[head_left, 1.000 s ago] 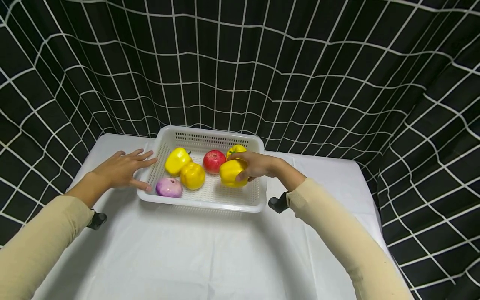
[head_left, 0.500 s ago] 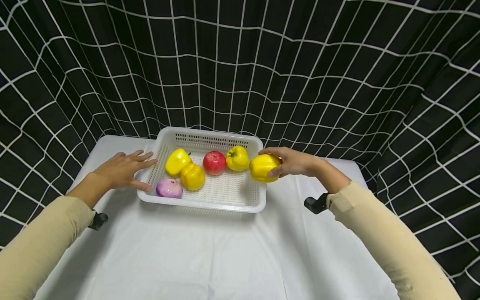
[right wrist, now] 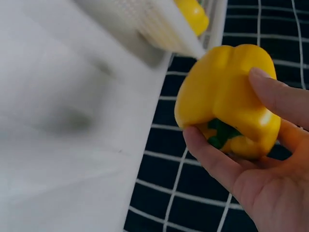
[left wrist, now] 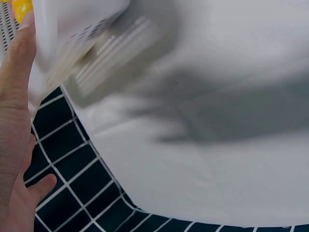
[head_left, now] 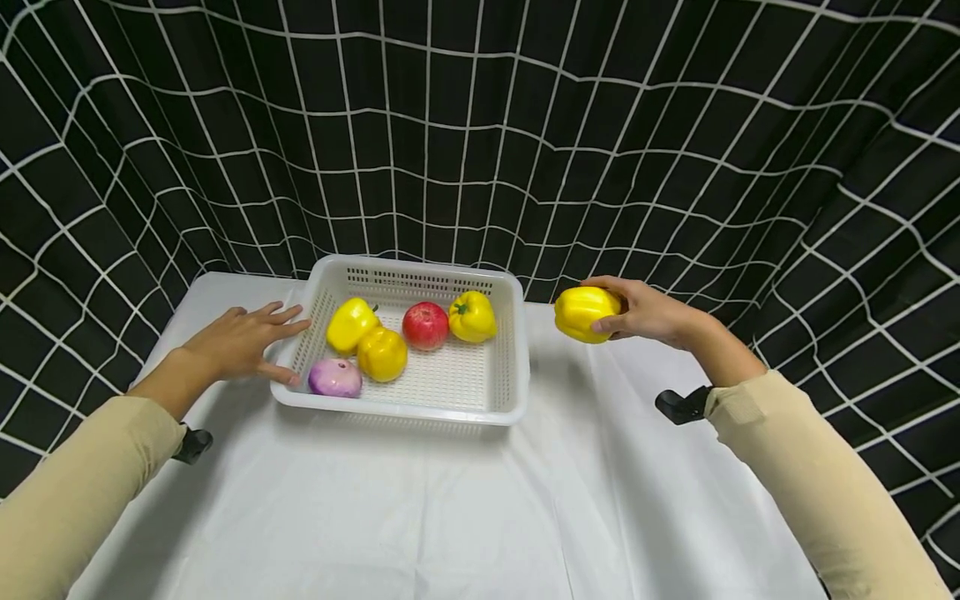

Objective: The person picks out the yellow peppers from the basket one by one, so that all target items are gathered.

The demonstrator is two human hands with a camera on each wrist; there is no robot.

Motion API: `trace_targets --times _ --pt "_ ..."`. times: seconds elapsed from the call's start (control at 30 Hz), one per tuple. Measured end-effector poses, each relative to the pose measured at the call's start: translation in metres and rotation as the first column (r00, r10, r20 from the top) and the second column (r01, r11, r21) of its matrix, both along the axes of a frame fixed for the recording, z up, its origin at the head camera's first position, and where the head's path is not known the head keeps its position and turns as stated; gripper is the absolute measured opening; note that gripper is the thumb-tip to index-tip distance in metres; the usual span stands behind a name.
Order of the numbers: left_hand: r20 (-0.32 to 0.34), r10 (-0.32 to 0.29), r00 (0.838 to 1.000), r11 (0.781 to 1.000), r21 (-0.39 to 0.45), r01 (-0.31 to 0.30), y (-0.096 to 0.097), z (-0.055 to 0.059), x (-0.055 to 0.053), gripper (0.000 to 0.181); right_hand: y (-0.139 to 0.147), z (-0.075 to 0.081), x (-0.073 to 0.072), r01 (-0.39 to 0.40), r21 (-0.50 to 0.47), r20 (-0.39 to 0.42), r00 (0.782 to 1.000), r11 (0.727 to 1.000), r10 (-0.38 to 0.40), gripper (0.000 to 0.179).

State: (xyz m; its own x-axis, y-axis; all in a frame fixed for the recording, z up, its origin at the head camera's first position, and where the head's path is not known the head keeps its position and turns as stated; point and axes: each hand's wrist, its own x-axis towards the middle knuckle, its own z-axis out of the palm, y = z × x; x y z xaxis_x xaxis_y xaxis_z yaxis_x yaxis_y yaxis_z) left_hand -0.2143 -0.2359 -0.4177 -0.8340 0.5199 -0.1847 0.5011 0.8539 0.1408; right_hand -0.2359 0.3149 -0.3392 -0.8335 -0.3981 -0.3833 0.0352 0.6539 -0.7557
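My right hand [head_left: 648, 313] grips a yellow bell pepper [head_left: 585, 314], held above the table to the right of the white basket [head_left: 397, 410]. In the right wrist view the thumb and fingers wrap the pepper [right wrist: 227, 96], and its green stem end faces the palm side. My left hand [head_left: 242, 342], fingers spread and fairly straight, rests at the basket's left rim. Inside the basket, a purple onion [head_left: 335, 378] lies front left, beside two yellow bell peppers [head_left: 382, 354]. A red round fruit [head_left: 426, 326] sits mid-basket, against another yellow bell pepper [head_left: 472, 317] with a green stem.
A white cloth [head_left: 420, 500] covers the table beneath the basket. Behind and at both sides hangs a black curtain [head_left: 465, 125] with a white grid. Both wrists carry small black mounts, such as the right mount [head_left: 681, 407].
The right hand has lifted the yellow bell pepper out of the basket's right side and carried it rightward past the rim. The left hand has stayed at the left rim.
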Motion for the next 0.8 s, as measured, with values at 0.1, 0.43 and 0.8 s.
trace_targets --times 0.1,0.43,0.8 --pt "0.0 -0.001 1.0 1.0 0.003 0.001 0.0 0.0 0.0 0.092 0.012 -0.005 0.001 0.049 0.002 -0.02 0.999 0.999 -0.049 0.073" --pt "0.004 0.004 1.0 1.0 0.01 -0.004 -0.002 -0.002 0.001 0.092 0.041 -0.032 0.003 0.205 0.013 -0.082 0.976 0.979 -0.204 0.073" --pt "-0.005 -0.015 1.0 0.999 0.035 0.016 -0.002 -0.003 0.002 0.092 0.077 -0.075 0.013 0.367 0.031 -0.046 0.93 0.93 -0.365 0.077"
